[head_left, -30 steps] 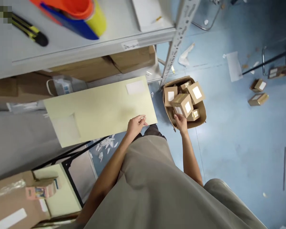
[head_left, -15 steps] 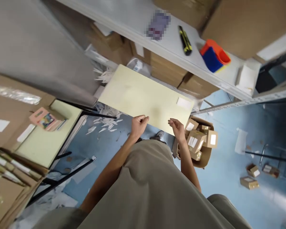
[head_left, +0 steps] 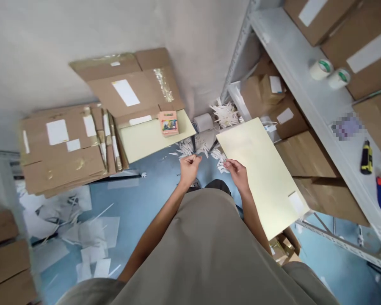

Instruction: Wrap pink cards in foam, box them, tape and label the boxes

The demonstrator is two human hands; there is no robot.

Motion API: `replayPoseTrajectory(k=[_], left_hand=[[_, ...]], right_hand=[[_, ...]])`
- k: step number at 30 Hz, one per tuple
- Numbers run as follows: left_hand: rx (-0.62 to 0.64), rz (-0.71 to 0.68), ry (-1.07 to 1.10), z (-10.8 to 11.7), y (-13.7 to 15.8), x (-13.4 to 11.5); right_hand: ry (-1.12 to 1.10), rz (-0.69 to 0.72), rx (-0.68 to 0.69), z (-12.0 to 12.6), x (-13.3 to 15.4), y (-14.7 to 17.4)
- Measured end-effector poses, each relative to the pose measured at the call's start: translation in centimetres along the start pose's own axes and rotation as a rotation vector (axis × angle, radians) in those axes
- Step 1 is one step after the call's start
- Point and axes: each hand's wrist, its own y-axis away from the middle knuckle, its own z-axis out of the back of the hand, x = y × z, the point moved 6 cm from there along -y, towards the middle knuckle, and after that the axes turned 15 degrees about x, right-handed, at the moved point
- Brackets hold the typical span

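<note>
My left hand (head_left: 189, 170) is held up in front of my body, its fingers curled into a fist; nothing shows in it. To its right, my right hand (head_left: 237, 173) has its fingers bent in toward the thumb, and I see nothing between them. Below and behind it in view lies a pale yellow tabletop (head_left: 257, 169) with a small white label (head_left: 296, 202) near its corner. A second pale yellow table (head_left: 146, 142) stands ahead on the left, bearing a pink picture box (head_left: 169, 123). Neither hand visibly touches an object.
Flattened cartons (head_left: 66, 144) stand stacked at the left, near an upright cardboard sheet (head_left: 142, 93). A shelf (head_left: 292, 55) on the right bears tape rolls (head_left: 321, 69) and a yellow-black cutter (head_left: 366, 157). Paper strips (head_left: 225, 114) and white sheets (head_left: 98, 237) litter the blue floor (head_left: 130, 203).
My view has turned left: the yellow tabletop and shelf now sit farther right, and the pink box and cartons have come toward the middle. Both hands keep nearly the same pose.
</note>
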Motion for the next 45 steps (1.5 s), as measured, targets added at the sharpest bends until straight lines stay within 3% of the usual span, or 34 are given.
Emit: replayPoseTrajectory(k=[8,11,15,18,22,27,33,38,42,45], left_hand=[[-0.309,0.096,0.152,9.9,-1.2,0.3],[-0.45,0.14,0.079,13.8,-2.8,0.4],[-0.622,0.179,-0.023,19.3,-6.0,0.6],[-0.591,0.226,-0.075,22.2,-9.6,1.8],[-0.467,0.414,-0.276,24.1,-14.4,4.8],[-0.342,0.508,-0.502,24.0,-17.4,7.7],[-0.204,0.497,-0.491,24.2,-17.3,8.9],[-0.079,0.507,-0.419,26.1,-17.7,8.6],[-0.015,0.512,-0.399,27.3,-18.3,7.6],[0.06,0.492,-0.354,27.0,-18.7,6.9]], right_hand=[[0.101,-0.017,0.329,-9.6,2.1,-11.1],[0.141,-0.021,0.396,-12.6,2.0,-16.1],[0.352,-0.11,0.449,-16.3,1.4,-23.4],[0.52,-0.217,0.472,-18.9,0.6,-28.2],[0.702,-0.264,0.471,-21.7,-0.3,-32.5],[0.82,-0.325,0.437,-23.6,-1.0,-35.0],[0.814,-0.46,0.462,-23.3,-1.9,-36.4],[0.716,-0.466,0.427,-22.8,-1.8,-36.2],[0.679,-0.438,0.311,-22.6,-0.6,-34.7],[0.629,-0.421,0.206,-22.0,0.3,-32.7]])
